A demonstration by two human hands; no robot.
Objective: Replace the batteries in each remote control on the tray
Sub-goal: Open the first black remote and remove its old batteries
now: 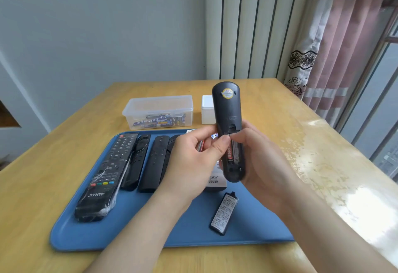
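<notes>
Progress looks early, as far as I can judge: one dark remote (229, 130) is up off the tray (137, 229) in my right hand (260, 160), back toward me, its battery bay open. The battery cover (224, 213) lies loose on the tray just below, label side up. One battery (230, 154) with red lettering sits in the bay, and the slot beside it looks empty. Four more remotes lie side by side on the tray's left half, the big buttoned one (107, 175) nearest the edge, and none shows an open back from here, so I reckon they all remain to be done. Another boxy item lies partly hidden under my hands; I cannot tell what it is.

My left hand (193, 160) has thumb and forefinger pressed together at the top end of the bay, pinching at the battery's tip or the contact there; which one I cannot tell. Something red shows tucked in that palm, perhaps another battery. My right fingers are wrapped round the remote's lower body, holding it upright.

Loose batteries fill the clear box (159, 111) on the tabletop (301, 143) beyond the tray, with a small white box (207, 109) beside it.
</notes>
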